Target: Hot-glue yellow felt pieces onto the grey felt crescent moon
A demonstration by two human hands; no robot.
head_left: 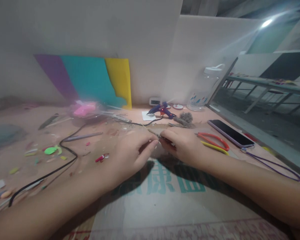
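Both my hands meet above the middle of the table. My left hand has thumb and forefinger pinched together beside the tips of my right hand. A thin brownish strand runs between the fingertips, its fine end pointing up and left. The fingers of my right hand are curled closed on it. Something dark shows under the right fingers, too hidden to name. Behind the hands, a blue hot glue gun with a small red light rests by a white card. A grey-brown fibre bundle lies beside it.
On the right are red-and-yellow-handled pliers, a phone with a purple strap and a clear bottle. A black cable, a pink item in plastic and coloured scraps lie left. Clear plastic covers printed lettering in front.
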